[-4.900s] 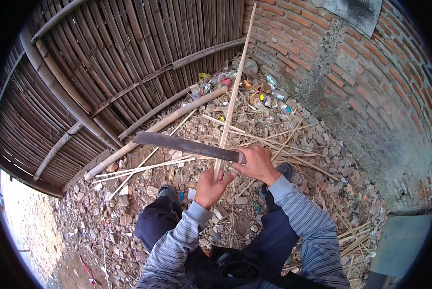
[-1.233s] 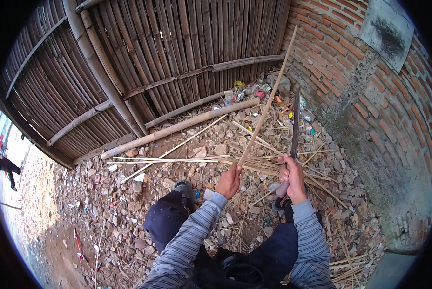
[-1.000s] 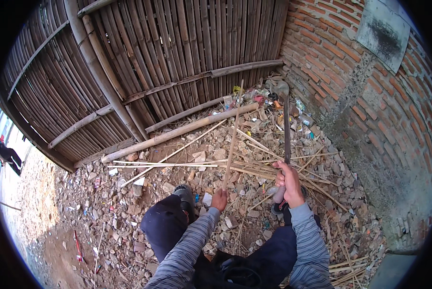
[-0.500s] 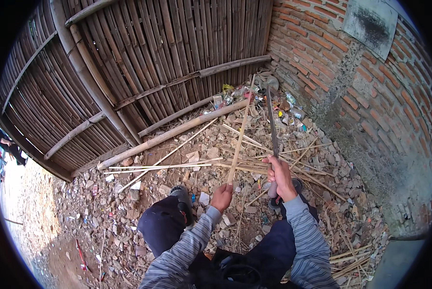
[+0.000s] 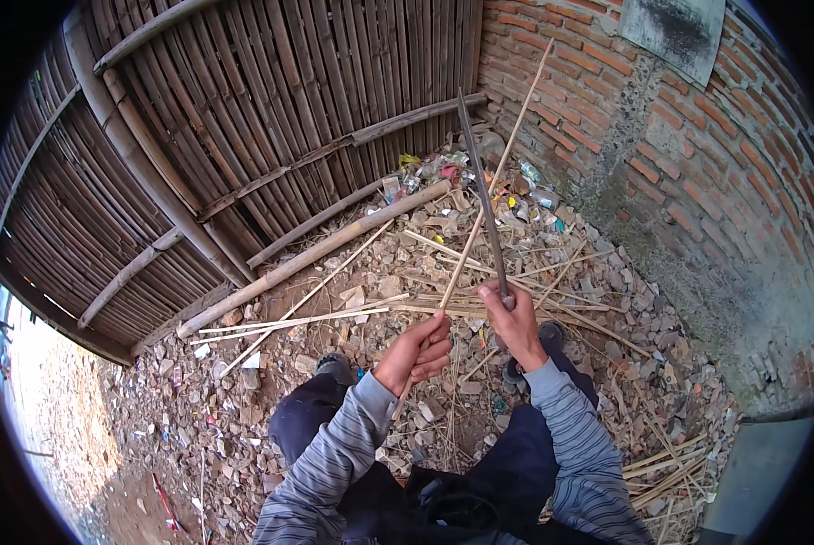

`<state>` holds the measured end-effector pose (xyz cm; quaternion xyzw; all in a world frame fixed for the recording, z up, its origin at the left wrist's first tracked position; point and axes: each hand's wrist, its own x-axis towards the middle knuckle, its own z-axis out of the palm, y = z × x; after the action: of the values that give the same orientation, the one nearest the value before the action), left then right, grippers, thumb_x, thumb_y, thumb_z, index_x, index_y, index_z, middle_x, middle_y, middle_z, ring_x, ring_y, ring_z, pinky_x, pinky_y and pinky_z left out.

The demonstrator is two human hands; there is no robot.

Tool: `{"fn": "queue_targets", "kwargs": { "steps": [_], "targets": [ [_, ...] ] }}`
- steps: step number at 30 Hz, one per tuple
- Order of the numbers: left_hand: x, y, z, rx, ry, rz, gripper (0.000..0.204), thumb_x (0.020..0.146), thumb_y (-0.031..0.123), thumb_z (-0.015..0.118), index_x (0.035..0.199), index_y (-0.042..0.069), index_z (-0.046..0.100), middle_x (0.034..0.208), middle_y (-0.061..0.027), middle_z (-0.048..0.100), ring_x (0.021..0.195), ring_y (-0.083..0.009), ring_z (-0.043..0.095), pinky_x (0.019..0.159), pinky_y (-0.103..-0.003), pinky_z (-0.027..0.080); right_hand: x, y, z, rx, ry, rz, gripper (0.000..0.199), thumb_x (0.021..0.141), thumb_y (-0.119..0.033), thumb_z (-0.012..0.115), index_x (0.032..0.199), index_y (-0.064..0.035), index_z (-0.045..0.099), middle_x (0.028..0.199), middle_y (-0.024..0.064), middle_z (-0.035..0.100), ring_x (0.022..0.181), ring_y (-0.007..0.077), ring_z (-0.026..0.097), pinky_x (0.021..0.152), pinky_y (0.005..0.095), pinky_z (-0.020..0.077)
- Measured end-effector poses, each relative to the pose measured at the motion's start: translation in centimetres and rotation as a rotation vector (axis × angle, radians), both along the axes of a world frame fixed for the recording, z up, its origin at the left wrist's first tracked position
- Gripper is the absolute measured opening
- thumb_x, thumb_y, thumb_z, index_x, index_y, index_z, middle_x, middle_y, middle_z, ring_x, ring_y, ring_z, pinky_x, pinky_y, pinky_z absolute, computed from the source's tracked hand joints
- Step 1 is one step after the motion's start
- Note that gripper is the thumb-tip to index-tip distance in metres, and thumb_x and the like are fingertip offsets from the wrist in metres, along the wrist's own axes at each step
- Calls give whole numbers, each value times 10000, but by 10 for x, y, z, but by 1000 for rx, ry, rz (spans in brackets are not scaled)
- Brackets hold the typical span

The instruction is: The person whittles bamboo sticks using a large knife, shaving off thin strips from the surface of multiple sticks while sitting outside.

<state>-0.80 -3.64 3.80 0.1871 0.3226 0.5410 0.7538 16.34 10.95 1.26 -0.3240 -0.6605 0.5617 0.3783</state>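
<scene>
Pale strip (image 5: pixel 470 245) and machete (image 5: pixel 493 238) in hands (image 5: pixel 416 354), plastic container (image 5: pixel 544 197) beyond

The long blade (image 5: pixel 473 145) is dark metal, dull and matt; the slender strip (image 5: pixel 521 113) looks like dry, smooth wood or bamboo; the fence (image 5: pixel 380 73) is coarse, weathered slats; the wall (image 5: pixel 698 191) is rough brick and gritty mortar; the ground (image 5: pixel 243 427) is jagged stone rubble, glossy plastic litter (image 5: pixel 543 195) at its far corner; sleeves (image 5: pixel 339 463) and trousers (image 5: pixel 543 445) are matt cloth.
</scene>
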Motion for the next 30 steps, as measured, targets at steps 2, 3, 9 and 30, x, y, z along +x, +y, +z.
{"fn": "queue_targets", "kwargs": {
  "steps": [2,3,9,30],
  "targets": [
    [9,1,-6,8,93,49,491,1124,478,384,752,159,364,511,65,259,377,-72,249,359,-241,200,-6,-7,10,-148,89,105,328,1017,-287,696,1183,-7,736,592,-120,389,470,-1,340,435,242,227],
    [15,1,-10,23,190,97,490,1122,479,393,755,156,365,510,60,267,377,-72,255,357,-243,202,-9,-7,12,-156,85,104,328,1017,-287,696,1183,-7,736,592,-120,389,470,-1,340,435,242,227],
    [40,3,-34,211,218,326,435,1125,442,410,817,135,399,550,25,345,412,-92,329,393,-245,281,-18,-6,17,-261,202,58,330,1006,-307,715,1156,-14,736,580,-113,400,458,-4,319,424,220,230],
    [-15,4,-32,373,507,1187,220,1018,243,691,1001,65,563,962,-139,736,692,-136,670,526,-275,522,-3,-15,20,-459,153,350,297,987,-267,730,1133,-13,680,692,-80,472,498,11,366,450,227,287]
  ]
}}
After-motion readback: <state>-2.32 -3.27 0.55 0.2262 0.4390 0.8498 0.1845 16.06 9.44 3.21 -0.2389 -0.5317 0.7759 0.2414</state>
